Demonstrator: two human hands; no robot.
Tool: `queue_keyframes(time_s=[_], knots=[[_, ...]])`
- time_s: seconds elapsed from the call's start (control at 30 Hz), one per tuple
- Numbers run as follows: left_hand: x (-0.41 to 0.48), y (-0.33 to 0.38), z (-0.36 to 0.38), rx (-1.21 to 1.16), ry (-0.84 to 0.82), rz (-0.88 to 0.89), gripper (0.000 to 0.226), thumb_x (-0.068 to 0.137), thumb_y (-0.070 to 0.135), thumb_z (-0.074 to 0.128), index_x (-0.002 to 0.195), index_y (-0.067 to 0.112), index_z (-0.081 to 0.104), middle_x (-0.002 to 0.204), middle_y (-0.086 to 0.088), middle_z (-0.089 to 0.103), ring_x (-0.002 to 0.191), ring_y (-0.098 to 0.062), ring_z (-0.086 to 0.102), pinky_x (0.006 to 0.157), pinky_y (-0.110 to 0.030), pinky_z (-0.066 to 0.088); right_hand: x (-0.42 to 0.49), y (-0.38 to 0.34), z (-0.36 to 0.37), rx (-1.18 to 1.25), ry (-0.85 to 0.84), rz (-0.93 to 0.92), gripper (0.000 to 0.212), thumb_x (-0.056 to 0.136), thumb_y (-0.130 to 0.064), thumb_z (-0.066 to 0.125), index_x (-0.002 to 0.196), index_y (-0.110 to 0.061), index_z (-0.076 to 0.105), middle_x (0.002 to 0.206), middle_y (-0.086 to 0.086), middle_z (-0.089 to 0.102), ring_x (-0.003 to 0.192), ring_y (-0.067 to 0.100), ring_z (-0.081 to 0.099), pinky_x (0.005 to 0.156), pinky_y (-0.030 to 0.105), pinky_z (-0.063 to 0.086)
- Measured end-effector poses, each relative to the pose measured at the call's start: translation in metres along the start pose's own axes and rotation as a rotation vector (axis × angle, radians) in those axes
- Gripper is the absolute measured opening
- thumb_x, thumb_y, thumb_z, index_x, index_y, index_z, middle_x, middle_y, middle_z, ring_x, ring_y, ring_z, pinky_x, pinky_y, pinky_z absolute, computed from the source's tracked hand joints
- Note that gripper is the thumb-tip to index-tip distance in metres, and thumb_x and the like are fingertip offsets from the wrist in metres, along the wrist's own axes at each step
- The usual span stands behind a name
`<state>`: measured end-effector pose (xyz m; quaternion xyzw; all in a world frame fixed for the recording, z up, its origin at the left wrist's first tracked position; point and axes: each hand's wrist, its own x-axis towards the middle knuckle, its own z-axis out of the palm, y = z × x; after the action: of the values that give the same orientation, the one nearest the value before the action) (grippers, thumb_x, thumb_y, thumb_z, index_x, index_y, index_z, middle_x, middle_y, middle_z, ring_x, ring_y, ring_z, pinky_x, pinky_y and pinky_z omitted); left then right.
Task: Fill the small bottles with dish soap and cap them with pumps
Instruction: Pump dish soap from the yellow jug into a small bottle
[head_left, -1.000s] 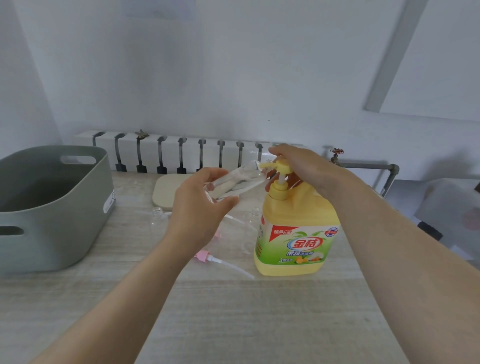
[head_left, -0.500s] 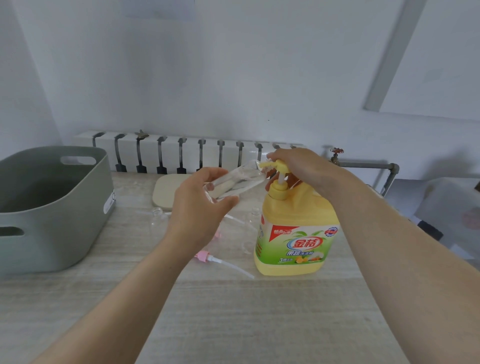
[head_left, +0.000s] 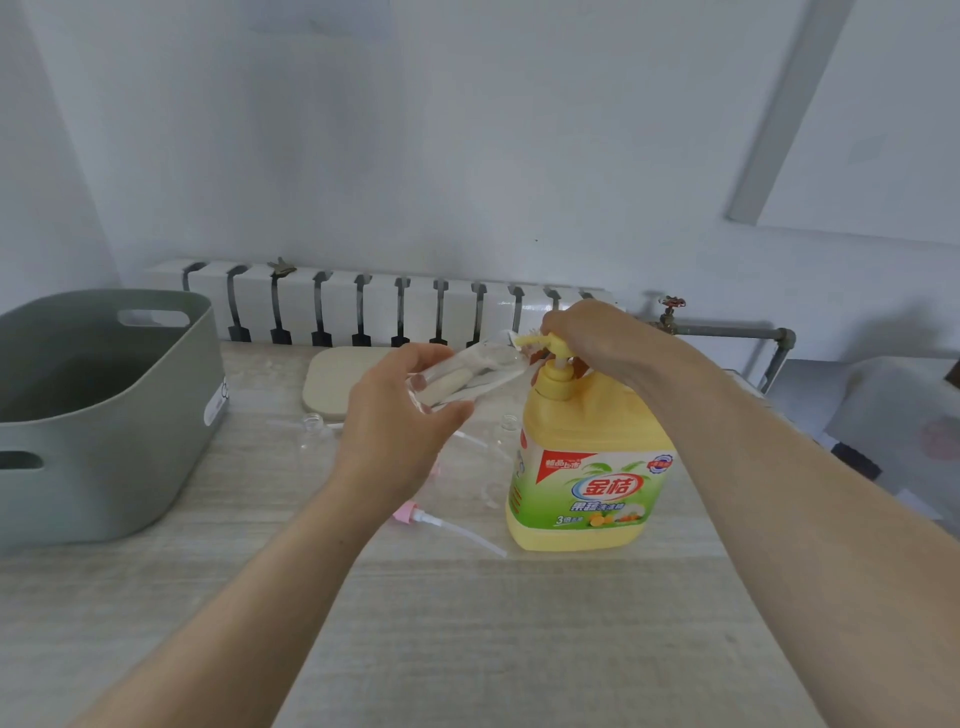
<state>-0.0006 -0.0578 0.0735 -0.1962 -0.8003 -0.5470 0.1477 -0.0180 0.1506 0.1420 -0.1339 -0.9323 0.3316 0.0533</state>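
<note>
Fingers (head_left: 415, 359) of my left hand (head_left: 395, 431) curl around a small clear bottle (head_left: 470, 375), thumb underneath and the others over the top, so it is pinched between them and held off the table (head_left: 467, 623). The bottle is tipped almost onto its side, with its open mouth pointing right, just under the spout of the pump top (head_left: 543, 343) on the big yellow soap jug (head_left: 587, 467). Mouth and spout look very close, but I cannot tell whether they touch. I also cannot tell how much soap is inside the bottle.

My right hand (head_left: 597, 338) sits on the pump top, its fingers (head_left: 558, 321) bent down over it and wrapped around the head. The jug stands upright on the table under that hand, green label facing me.

On the table below my left wrist lies a pink pump (head_left: 410, 514), its thin tube stretching right toward the foot of the jug. Two more clear bottles stand uncapped: one (head_left: 311, 434) to the left of my left hand, another (head_left: 508, 423) just beside the jug's shoulder. A beige pad (head_left: 332, 387) lies flat behind them. A grey tub (head_left: 104, 415) with cut-out handles takes up the left end of the table. A white radiator (head_left: 389, 312) runs along the wall behind, with a pipe (head_left: 727, 330) going off to its right.
</note>
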Motion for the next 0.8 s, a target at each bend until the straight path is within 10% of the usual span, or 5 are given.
queue_keyframes(time_s=[0.43,0.6,0.8], knots=[[0.003,0.004,-0.002,-0.035,-0.011,-0.027,0.043,0.078,0.019,0.080,0.112,0.034,0.060,0.101,0.023,0.059,0.096,0.008,0.052,0.064,-0.002,0.038,-0.016,0.000,-0.008,0.205,-0.021,-0.055,0.035,0.096,-0.051,0.039,0.075,-0.032,0.058,0.049,-0.021,0.063,0.067,0.000,0.052,0.053,0.016,0.034],[0.003,0.005,-0.001,-0.026,-0.009,-0.021,0.043,0.077,0.020,0.080,0.112,0.034,0.060,0.101,0.022,0.060,0.098,0.004,0.053,0.071,-0.008,0.037,-0.019,-0.002,-0.008,0.283,-0.083,-0.045,0.056,0.093,-0.060,0.034,0.078,-0.021,0.071,0.076,0.002,0.075,0.093,0.025,0.067,0.083,0.033,0.046],[0.004,0.006,-0.002,-0.028,-0.013,-0.020,0.042,0.078,0.021,0.080,0.110,0.036,0.058,0.099,0.027,0.057,0.097,0.008,0.051,0.071,-0.009,0.035,-0.019,-0.002,-0.008,0.217,-0.011,-0.063,0.045,0.096,-0.052,0.040,0.066,-0.023,0.056,0.046,-0.024,0.057,0.067,0.000,0.047,0.052,0.015,0.037]])
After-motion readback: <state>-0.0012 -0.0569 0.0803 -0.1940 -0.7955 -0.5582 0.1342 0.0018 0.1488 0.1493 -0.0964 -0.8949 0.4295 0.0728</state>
